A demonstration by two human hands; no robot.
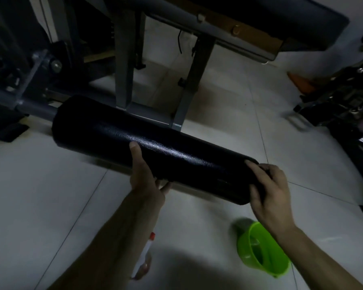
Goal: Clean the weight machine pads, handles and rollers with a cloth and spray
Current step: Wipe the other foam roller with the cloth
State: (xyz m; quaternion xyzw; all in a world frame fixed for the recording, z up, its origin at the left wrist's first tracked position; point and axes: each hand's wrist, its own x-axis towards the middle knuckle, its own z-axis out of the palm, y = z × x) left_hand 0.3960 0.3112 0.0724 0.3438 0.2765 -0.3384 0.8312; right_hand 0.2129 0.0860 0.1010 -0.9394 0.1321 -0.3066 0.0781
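A long black padded roller (155, 147) sticks out from the grey machine frame (124, 65) and runs diagonally towards me. My left hand (143, 174) grips the roller at its middle from below, thumb laid over the top. My right hand (268, 189) wraps around the roller's near end, fingers curled. A small dark bunched thing that looks like a cloth (264, 168) sits pinched under them, hard to make out in the dim light. A white spray bottle with a red cap (145, 253) lies on the floor below my left forearm.
A green plastic bucket (260, 252) stands on the pale tiled floor (40, 195) under my right wrist. The black bench pad (281, 17) is above at the back. Dark equipment (340, 101) crowds the right side, and machine hardware (13, 74) sits at the left.
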